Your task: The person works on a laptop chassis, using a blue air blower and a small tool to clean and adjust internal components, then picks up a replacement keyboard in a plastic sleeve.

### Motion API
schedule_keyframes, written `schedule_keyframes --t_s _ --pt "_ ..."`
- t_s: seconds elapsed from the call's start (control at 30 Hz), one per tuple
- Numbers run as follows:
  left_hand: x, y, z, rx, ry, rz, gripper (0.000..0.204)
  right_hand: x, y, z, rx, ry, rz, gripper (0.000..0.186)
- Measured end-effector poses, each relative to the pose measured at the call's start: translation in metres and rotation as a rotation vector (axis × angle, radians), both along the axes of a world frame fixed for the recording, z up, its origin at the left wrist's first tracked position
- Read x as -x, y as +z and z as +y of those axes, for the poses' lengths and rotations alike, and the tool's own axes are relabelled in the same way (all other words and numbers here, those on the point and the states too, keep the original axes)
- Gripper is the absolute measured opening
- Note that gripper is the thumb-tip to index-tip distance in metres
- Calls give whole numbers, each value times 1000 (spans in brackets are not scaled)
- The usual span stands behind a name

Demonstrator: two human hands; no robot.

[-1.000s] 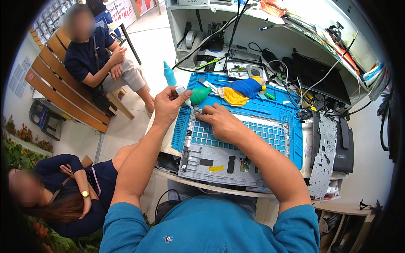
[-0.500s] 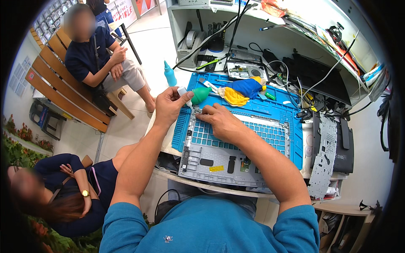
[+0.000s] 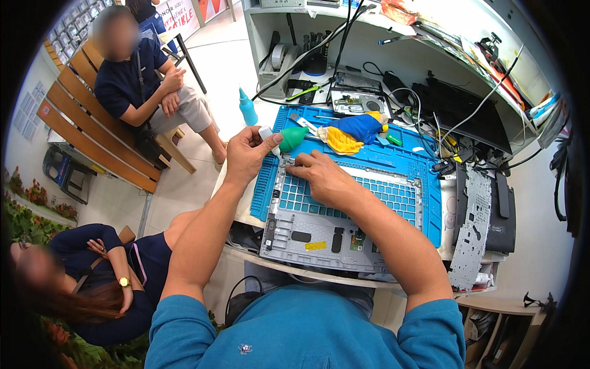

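My left hand (image 3: 249, 154) grips a small white bottle (image 3: 265, 134), its narrow nozzle angled down at the upper left corner of a grey laptop casing (image 3: 289, 234). My right hand (image 3: 322, 181) has its bent fingers pressed together at that corner; whatever they pinch is too small to make out. The casing, with its grid of key openings, lies on a blue silicone work mat (image 3: 261, 190). Just past my left hand are a green blower bulb (image 3: 289, 140) and, standing upright, a light blue squeeze bottle (image 3: 247, 111). A yellow and blue cloth bundle (image 3: 341, 138) rests on the mat.
A perforated metal plate (image 3: 470, 227) and black laptop part (image 3: 501, 209) lie at the bench's right. Cables, tools and a dark screen (image 3: 467, 111) crowd the back below a shelf. One person (image 3: 135, 86) sits on a slatted bench at upper left; another (image 3: 92, 283) sits beside me at lower left.
My left hand and the white bottle have shifted very slightly to the right since a second ago. My right hand stays at the casing's corner.
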State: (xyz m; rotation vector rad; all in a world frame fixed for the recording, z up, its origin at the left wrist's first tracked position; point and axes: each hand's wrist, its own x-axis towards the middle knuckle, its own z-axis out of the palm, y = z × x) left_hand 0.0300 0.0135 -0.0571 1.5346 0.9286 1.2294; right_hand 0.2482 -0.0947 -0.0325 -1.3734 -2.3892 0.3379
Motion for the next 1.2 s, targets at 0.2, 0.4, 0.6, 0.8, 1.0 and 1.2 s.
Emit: schedule_keyframes --t_s 0.2,0.4,0.6,0.8,1.0,1.2 --pt "-1 1 0 2 -2 -3 39 0 1 0 15 -2 -7 54" --pt "4 0 2 35 -28 47 39 0 2 0 22 2 -18 54" --pt "4 -2 4 35 -23 55 38 0 2 0 25 -1 -20 55" --pt "3 -2 5 38 -25 51 39 0 3 0 26 0 -26 55" --pt "3 -2 4 43 -24 26 39 0 2 0 22 2 -22 56" --pt "2 -3 1 10 9 -17 39 2 2 1 12 14 -5 56"
